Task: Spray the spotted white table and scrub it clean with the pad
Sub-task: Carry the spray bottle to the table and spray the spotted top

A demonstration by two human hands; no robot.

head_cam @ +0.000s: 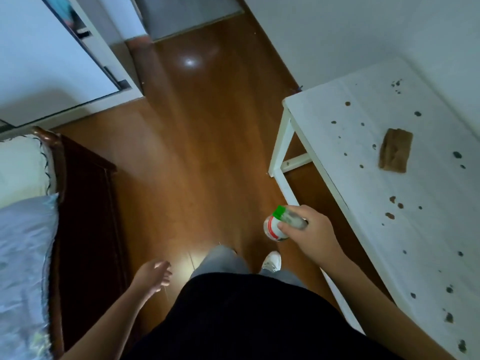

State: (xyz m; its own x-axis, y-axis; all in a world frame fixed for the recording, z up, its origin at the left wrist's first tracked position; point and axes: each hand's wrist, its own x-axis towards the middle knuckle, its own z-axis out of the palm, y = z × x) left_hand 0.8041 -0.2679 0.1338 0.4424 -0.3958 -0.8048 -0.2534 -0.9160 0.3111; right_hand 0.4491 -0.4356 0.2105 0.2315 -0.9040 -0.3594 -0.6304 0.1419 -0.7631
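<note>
Our right hand (309, 229) grips the spray bottle (281, 224) just off the table (363, 178) edge; our left hand (154, 275) hangs loose over open floor (194, 139); the pad (396, 150) lies mid-table.

Dark wooden bed frame (85, 203), white pillow (23, 167), brown floor (194, 152).

No text, number, brand or sign is legible anywhere in the head view. The spray bottle (285, 218) bears a white label (271, 229) crossed by a red band, but any lettering on it is too small and blurred to read.
</note>
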